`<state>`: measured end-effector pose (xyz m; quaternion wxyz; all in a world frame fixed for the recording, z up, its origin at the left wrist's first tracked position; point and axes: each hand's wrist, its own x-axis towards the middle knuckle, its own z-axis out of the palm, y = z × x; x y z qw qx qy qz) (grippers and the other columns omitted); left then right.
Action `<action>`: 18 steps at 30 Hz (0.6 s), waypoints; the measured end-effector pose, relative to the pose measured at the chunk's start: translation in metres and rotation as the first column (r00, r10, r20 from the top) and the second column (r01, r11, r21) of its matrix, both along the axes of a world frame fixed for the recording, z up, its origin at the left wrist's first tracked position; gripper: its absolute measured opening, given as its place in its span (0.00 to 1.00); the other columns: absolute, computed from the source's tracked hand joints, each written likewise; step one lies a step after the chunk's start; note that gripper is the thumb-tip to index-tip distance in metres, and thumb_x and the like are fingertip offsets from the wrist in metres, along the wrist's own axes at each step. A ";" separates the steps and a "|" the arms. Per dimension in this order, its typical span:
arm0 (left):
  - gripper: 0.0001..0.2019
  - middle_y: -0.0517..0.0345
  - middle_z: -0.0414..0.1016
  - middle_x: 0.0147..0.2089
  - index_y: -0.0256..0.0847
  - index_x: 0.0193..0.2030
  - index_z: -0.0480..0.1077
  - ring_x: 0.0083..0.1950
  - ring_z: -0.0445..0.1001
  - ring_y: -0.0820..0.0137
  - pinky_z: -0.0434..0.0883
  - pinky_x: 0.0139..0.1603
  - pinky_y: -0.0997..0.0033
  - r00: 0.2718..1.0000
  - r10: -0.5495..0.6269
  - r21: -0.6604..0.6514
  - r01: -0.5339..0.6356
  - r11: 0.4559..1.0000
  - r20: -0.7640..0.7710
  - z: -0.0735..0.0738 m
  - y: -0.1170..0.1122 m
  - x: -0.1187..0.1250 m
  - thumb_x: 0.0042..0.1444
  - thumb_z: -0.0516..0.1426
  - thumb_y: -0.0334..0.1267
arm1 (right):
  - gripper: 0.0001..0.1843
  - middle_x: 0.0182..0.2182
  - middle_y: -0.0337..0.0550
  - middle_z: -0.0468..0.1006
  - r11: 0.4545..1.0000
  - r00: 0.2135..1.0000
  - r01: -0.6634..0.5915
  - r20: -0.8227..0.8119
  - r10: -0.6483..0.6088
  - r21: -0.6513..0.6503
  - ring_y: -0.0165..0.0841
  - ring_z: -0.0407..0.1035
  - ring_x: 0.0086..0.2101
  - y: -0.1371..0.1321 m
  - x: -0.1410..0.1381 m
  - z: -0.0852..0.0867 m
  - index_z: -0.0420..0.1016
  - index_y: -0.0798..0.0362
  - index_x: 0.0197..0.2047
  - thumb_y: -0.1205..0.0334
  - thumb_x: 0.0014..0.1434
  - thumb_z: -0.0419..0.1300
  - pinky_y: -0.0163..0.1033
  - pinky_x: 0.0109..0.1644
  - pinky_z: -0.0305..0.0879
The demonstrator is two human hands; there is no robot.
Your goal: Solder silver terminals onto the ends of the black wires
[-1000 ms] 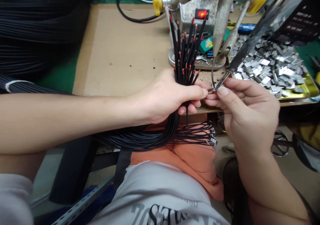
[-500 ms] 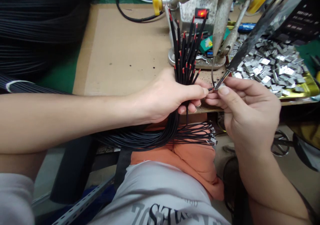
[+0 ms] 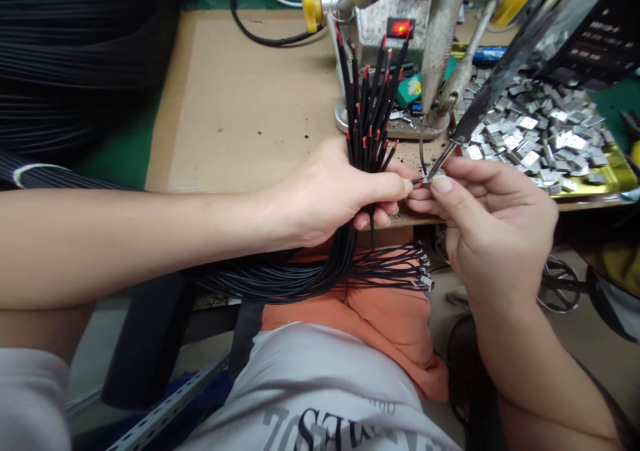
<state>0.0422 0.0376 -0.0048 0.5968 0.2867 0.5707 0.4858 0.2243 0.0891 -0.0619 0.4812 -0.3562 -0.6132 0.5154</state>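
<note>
My left hand (image 3: 360,187) is closed around a bundle of black cables (image 3: 369,131) with red wire ends pointing up. Between its thumb and finger it pinches one cable's end, pointing right. My right hand (image 3: 487,217) is closed in a pinch on a small metal connector (image 3: 427,178) at that cable end. The tip of a mounted soldering iron (image 3: 463,127) comes down onto the connector. A thin solder wire (image 3: 422,147) reaches the same spot from above. Cables with metal connectors on their ends (image 3: 424,274) lie over my lap.
A yellow tray (image 3: 617,171) heaped with metal connectors stands at the right. Behind the bundle is a soldering stand with a lit red switch (image 3: 401,28). Cardboard (image 3: 240,104) covers the bench. A thick mass of black cables (image 3: 85,71) lies at the left.
Both hands stay nearly where they were at the iron's tip. The metal connector shows a little more plainly now, and the whole view has shifted slightly.
</note>
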 end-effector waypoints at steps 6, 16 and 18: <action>0.10 0.63 0.75 0.20 0.33 0.38 0.81 0.20 0.74 0.78 0.63 0.16 0.84 1.000 -0.004 0.021 0.003 1.000 0.012 -0.003 -0.001 -0.001 0.63 0.62 0.16 | 0.09 0.33 0.34 0.90 0.999 0.999 -0.017 -0.028 0.016 -0.043 0.33 0.89 0.32 -0.001 -0.003 0.005 0.87 0.46 0.45 0.69 0.66 0.76 0.38 0.43 0.92; 0.08 0.62 0.77 0.22 0.32 0.40 0.80 0.21 0.76 0.77 0.67 0.18 0.83 1.000 -0.029 0.020 0.029 0.999 0.006 -0.003 -0.003 -0.001 0.63 0.63 0.17 | 0.11 0.30 0.33 0.88 0.999 1.000 0.018 0.004 -0.018 -0.036 0.32 0.86 0.27 -0.003 0.000 0.005 0.88 0.46 0.41 0.74 0.62 0.77 0.36 0.36 0.90; 0.08 0.62 0.78 0.22 0.32 0.40 0.80 0.21 0.76 0.77 0.66 0.18 0.83 1.000 -0.025 0.022 0.024 0.999 0.011 -0.003 -0.003 -0.001 0.64 0.63 0.18 | 0.11 0.31 0.33 0.89 0.999 1.000 0.012 -0.009 -0.012 -0.034 0.32 0.86 0.27 -0.003 -0.001 0.005 0.88 0.46 0.41 0.73 0.62 0.77 0.36 0.36 0.90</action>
